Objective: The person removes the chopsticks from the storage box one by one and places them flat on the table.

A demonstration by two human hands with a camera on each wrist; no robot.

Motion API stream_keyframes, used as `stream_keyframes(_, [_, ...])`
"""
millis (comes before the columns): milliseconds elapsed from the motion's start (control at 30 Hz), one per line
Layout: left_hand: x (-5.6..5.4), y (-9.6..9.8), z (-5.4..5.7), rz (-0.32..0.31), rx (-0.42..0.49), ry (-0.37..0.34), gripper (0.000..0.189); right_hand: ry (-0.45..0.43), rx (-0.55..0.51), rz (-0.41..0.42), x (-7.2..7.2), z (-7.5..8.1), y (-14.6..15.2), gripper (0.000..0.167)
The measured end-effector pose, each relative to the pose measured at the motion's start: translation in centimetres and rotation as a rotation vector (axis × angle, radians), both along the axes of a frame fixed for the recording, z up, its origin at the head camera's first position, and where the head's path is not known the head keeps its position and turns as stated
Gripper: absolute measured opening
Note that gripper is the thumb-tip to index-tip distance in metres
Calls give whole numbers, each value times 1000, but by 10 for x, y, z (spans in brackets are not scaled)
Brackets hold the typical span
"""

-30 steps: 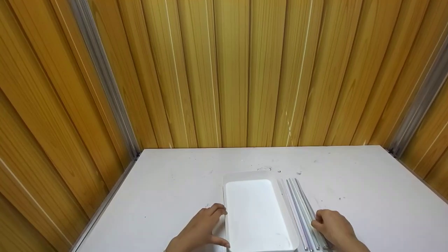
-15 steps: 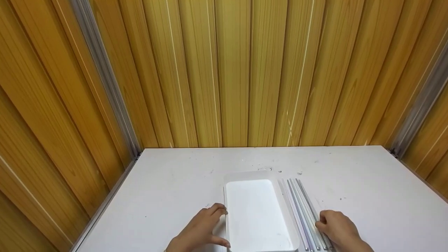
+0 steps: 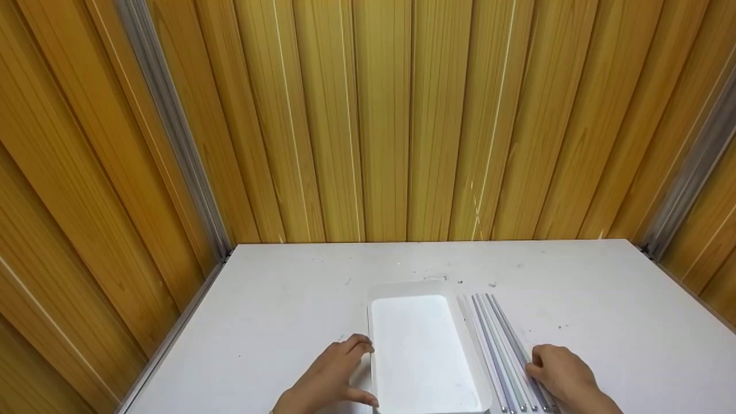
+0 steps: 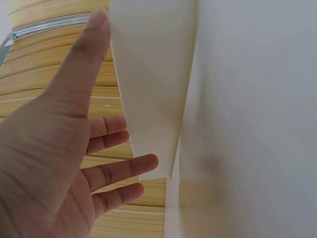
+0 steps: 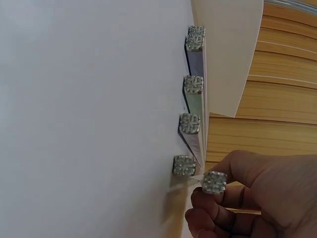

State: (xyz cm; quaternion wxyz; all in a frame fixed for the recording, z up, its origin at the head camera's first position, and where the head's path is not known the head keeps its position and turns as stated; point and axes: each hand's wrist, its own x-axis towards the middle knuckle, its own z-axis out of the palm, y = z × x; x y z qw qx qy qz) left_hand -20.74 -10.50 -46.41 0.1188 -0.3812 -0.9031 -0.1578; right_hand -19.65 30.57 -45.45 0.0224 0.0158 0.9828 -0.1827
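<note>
A shallow white rectangular tray (image 3: 470,353) stands on the table, long side running away from me. At its left wall is my left hand (image 3: 329,376), thumb and fingers spread along the side; the left wrist view shows the fingers fairly straight against the tray wall (image 4: 153,84). Several slim pale chopsticks (image 3: 499,351) lie side by side along the tray's right side, their square glittery ends towards me. My right hand (image 3: 564,374) pinches one chopstick (image 5: 214,182) at the right of the row between thumb and fingers. Another chopstick end (image 5: 184,165) lies just beside it.
The white table (image 3: 287,299) carries small dark marks near its far side. Wood-patterned panels (image 3: 379,126) rise behind it and at both sides, with grey metal posts (image 3: 172,126) in the corners.
My right hand has shifted slightly to the right, and the near ends of the chopsticks are spread further apart. The left hand and the tray stay in place.
</note>
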Motion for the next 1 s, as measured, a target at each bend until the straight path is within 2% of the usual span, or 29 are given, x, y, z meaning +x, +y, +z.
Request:
stream_keyframes(267, [0,1,0,5,-3,-14,83,-41,15,0,-1,1,4,20])
stream_keyframes(833, [-1,2,1,-7,-7,-26,86,-36,34,15,5,2,8,19])
stream_keyframes(1000, [0,-1,2,8,-2,-26,86,-35,58,28,1,6,5,18])
